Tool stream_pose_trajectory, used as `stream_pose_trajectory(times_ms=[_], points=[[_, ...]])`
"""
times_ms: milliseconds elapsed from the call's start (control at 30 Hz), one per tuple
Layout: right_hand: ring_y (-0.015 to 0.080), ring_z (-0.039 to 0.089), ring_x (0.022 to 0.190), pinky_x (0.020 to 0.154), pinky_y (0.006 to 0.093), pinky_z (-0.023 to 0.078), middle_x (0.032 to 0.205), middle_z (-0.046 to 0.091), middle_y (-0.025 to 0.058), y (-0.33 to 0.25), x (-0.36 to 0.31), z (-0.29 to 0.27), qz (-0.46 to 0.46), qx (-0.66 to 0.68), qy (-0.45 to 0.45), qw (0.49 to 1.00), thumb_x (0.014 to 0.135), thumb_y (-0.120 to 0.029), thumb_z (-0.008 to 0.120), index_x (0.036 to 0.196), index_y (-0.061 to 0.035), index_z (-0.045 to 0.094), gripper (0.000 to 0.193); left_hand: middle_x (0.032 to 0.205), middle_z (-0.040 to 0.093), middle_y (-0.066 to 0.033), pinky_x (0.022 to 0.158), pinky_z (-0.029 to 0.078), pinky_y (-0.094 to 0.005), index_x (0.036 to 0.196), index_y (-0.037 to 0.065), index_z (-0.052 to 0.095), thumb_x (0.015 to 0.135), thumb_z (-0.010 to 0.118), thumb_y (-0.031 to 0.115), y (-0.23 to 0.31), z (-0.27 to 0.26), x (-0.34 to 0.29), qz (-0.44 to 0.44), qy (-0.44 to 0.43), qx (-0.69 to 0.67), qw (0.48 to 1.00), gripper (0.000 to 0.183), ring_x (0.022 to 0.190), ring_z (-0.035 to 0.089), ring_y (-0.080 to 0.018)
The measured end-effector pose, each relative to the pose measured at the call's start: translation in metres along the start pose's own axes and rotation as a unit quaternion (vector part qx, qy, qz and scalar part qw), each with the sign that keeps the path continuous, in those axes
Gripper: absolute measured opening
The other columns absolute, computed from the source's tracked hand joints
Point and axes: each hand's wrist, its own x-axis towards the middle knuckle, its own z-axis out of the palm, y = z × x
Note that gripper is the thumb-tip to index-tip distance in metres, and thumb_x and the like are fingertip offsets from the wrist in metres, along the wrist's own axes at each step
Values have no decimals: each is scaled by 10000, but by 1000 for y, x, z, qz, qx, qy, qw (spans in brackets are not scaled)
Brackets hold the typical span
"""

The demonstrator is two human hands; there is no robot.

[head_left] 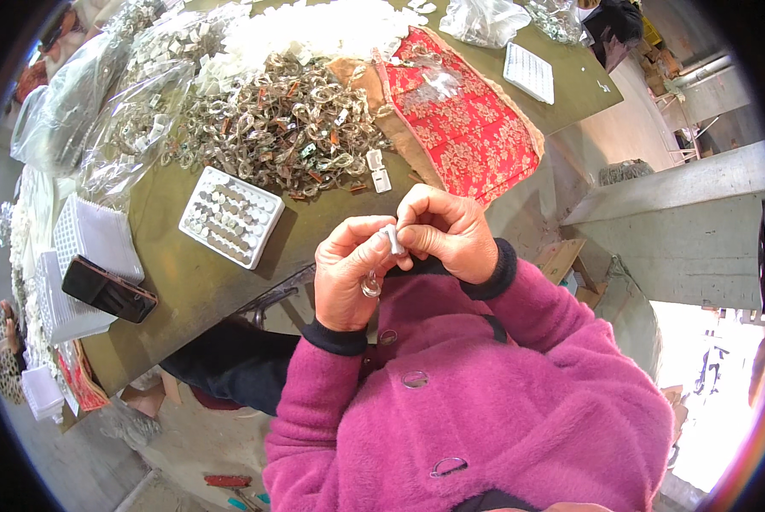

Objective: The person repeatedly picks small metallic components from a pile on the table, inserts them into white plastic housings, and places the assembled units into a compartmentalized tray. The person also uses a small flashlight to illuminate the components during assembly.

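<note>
In front of my chest, just past the table's edge, both hands meet at a small white plastic piece. My left hand pinches it between thumb and fingers. A coil of clear cable hangs from under the left fingers. My right hand closes on the other side of the piece, thumb against forefinger; part of it is hidden behind the fingertips. Nearest on the table are an open white plastic case and a big heap of coiled clear cables with small circuit boards.
A white tray of round silvery cells stands left of my hands. Farther left are a dark phone and stacked white trays. A red patterned cloth covers the near right edge. Another white tray and plastic bags lie beyond.
</note>
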Motion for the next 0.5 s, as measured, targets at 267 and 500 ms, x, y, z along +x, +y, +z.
stream_pose_trajectory(times_ms=[267, 500], points=[[106, 652, 714, 659, 247, 518, 851, 715, 49, 4, 8, -3, 73, 61, -40, 995, 967, -57, 742, 1015, -19, 682, 86, 989, 739, -154, 774, 619, -335, 1159, -35, 678, 983, 685, 40, 6, -7, -14, -1, 13, 8, 1000, 191, 808, 726, -230], [129, 659, 767, 694, 258, 536, 915, 680, 42, 15, 36, 3, -40, -187, 14, 982, 928, -66, 777, 1022, -14, 685, 141, 1088, 715, -148, 802, 616, -309, 1374, -28, 571, 1007, 656, 17, 48, 14, -24, 17, 43, 112, 993, 379, 931, 709, -205]])
